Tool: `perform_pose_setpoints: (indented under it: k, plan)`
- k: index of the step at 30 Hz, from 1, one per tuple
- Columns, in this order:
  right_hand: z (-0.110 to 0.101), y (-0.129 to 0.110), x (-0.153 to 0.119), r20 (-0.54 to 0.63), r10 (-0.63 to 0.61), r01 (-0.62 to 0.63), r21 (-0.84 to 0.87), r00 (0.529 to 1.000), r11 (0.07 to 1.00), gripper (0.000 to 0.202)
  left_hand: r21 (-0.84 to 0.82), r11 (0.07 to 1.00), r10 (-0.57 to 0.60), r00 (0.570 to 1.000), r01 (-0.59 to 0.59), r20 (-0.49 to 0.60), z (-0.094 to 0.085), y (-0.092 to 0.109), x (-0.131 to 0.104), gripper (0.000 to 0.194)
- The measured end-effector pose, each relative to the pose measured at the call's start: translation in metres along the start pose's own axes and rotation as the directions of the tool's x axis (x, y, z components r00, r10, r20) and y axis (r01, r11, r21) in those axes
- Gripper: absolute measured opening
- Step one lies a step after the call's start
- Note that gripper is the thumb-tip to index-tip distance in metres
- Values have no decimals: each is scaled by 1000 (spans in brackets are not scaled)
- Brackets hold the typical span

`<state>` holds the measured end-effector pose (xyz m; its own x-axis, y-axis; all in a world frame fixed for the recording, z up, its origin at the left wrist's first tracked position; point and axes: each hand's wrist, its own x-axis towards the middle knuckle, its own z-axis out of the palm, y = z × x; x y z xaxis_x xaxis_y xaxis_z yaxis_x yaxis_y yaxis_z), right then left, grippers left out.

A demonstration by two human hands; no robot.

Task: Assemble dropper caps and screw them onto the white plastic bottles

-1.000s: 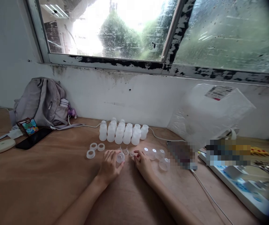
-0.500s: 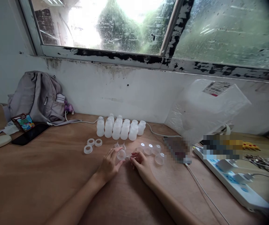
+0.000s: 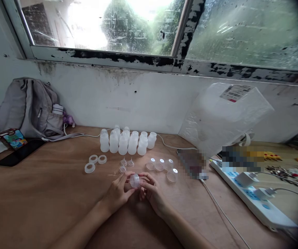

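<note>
My left hand (image 3: pixel 118 189) pinches a translucent screw ring (image 3: pixel 134 181) of a small baby bottle between thumb and fingers, just above the table. From the other side, the fingertips of my right hand (image 3: pixel 152 192) close on the same ring; whatever is inside or behind it is hard to make out. Beyond my hands several clear bottle teats (image 3: pixel 123 162) lie in a small cluster. A group of loose screw rings (image 3: pixel 89 168) is to the left. To the right sit several clear domed caps (image 3: pixel 171 176). Frosted baby bottles (image 3: pixel 123 145) stand in rows behind.
At the left are a grey backpack (image 3: pixel 27 107), a small picture box (image 3: pixel 13 139) and a black phone (image 3: pixel 21 153). A power strip (image 3: pixel 258 200) with plugs and a cable lies right. A plastic bag (image 3: pixel 226 117) leans against the wall.
My hands have come together, and the ring is now held from both sides, slightly lower. The right hand's fingers moved up to the ring. The view has shifted a little right.
</note>
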<state>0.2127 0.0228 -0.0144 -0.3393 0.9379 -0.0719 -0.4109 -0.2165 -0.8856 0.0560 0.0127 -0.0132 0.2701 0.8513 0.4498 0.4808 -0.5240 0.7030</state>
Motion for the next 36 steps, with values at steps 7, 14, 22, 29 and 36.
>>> perform_pose_setpoints:
  k: [7,14,22,29,36]
  plan:
    - [0,-8,-2,62,63,-67,76,996,995,20,31,1000,4,1000,-4,2,-1,5,-1,37]
    - [2,-12,-5,95,112,-120,90,989,989,21,25,998,57,998,-58,22,-4,12,-1,38]
    - [4,-13,-6,91,89,-89,-2,992,996,32,106,994,42,998,-37,-39,-3,11,0,35]
    - [5,-14,-4,-13,2,-2,-56,1000,998,27,122,993,14,1000,-12,-19,-3,11,0,40]
    - [0,-21,-4,60,60,-59,-6,996,998,23,-132,991,2,1000,1,19,-2,11,-1,38]
